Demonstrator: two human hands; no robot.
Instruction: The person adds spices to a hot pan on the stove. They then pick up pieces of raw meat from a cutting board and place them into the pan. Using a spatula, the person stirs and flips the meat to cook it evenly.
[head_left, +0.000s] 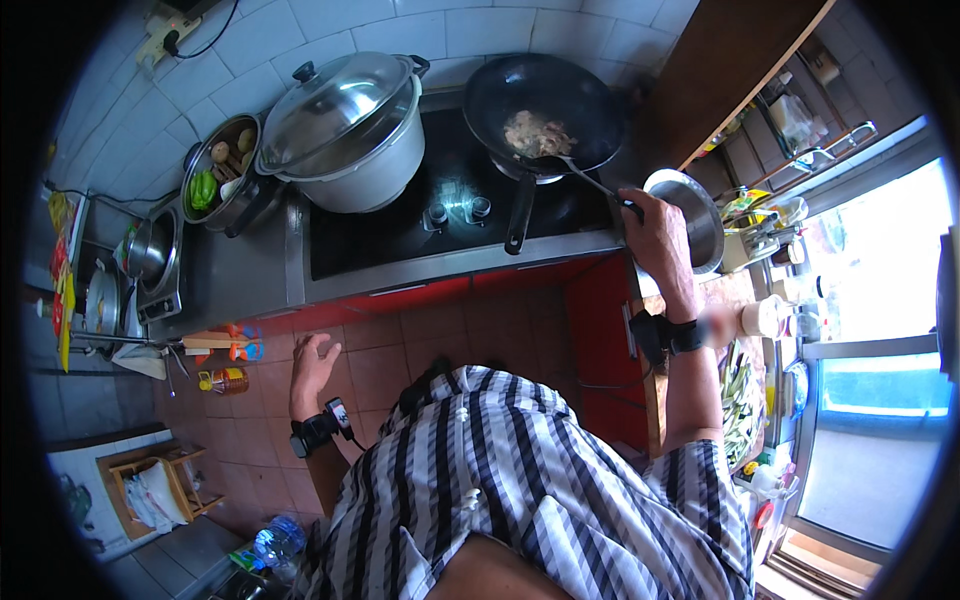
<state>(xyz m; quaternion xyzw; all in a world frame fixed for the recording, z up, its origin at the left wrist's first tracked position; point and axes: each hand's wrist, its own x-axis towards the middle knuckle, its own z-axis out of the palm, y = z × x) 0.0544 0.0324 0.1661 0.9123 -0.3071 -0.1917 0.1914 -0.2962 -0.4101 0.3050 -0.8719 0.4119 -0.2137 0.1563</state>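
My right hand (657, 238) grips the dark handle of a metal cooking spatula (591, 178). Its head reaches into a black wok (491, 112) on the right burner, at the near edge of some browned, cooked-looking pieces of food (536, 133). The wok's long black handle (520, 214) points toward me, untouched. Away from the stove, my left hand (313, 369) hangs over the tiled floor with fingers loosely curled and apart, holding nothing. A steel bowl (701, 217) stands just right of my right hand.
Left of the wok sits a large pot (367, 165) with its lid tilted. Beyond it is a steel pot (244, 210) of vegetables. Cut green vegetables (739, 405) lie on the right-hand counter. An oil bottle (225, 381) stands on the floor. A wooden panel (720, 67) rises right of the wok.
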